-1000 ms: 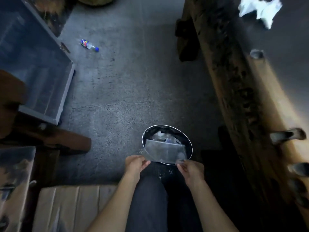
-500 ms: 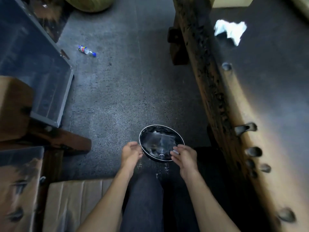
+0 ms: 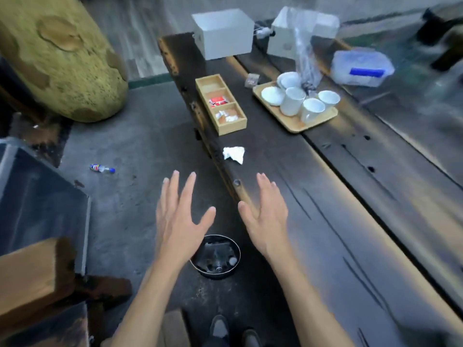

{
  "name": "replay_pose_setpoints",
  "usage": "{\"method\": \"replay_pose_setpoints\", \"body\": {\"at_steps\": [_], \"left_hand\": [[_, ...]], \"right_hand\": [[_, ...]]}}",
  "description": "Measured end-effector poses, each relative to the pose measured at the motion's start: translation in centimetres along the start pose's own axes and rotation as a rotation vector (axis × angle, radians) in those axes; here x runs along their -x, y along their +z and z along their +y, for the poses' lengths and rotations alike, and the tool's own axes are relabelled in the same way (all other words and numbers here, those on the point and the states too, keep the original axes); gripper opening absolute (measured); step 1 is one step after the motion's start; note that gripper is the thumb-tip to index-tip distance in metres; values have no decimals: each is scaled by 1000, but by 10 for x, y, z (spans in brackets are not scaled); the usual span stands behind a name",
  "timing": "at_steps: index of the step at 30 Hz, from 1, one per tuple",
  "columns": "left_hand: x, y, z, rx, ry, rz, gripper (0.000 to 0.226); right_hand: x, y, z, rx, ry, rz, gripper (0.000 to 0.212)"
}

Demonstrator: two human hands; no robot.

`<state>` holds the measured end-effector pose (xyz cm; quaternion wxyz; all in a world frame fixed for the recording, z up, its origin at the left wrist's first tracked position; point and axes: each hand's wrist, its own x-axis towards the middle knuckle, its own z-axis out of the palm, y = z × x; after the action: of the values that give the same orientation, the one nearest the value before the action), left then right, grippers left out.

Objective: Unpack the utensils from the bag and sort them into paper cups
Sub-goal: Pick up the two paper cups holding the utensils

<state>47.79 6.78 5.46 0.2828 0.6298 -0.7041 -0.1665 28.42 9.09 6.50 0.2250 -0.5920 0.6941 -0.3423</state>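
- White cups (image 3: 292, 100) on a pale wooden tray (image 3: 295, 125), 1 o'clock.
- Red packets (image 3: 217, 100) in a tan divided box (image 3: 220, 103).
- Dark, black-streaked table (image 3: 338, 221).
- Blue-capped bottle (image 3: 102, 169), 10 o'clock.

I see a crumpled tissue (image 3: 234, 154) near the table's (image 3: 350, 234) left edge, a wooden compartment box (image 3: 220, 103) beyond, bottle (image 3: 102, 168) on the floor.

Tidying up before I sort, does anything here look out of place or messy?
Yes. A crumpled tissue lies loose near the table edge, and a small bottle lies on its side on the floor. Both hands are empty.
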Motion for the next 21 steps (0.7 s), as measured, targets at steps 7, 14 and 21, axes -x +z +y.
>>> {"method": "replay_pose_setpoints", "body": {"at_steps": [7, 14, 21], "left_hand": [[-26, -23, 139, 21, 304, -63, 88], [7, 15, 276, 157, 553, -184, 90], [101, 76, 400, 289, 729, -348, 91]], "right_hand": [[21, -130, -17, 163, 6, 203, 83], [88, -251, 23, 168, 162, 466, 83], [190, -362, 81, 217, 316, 702, 83]]}}
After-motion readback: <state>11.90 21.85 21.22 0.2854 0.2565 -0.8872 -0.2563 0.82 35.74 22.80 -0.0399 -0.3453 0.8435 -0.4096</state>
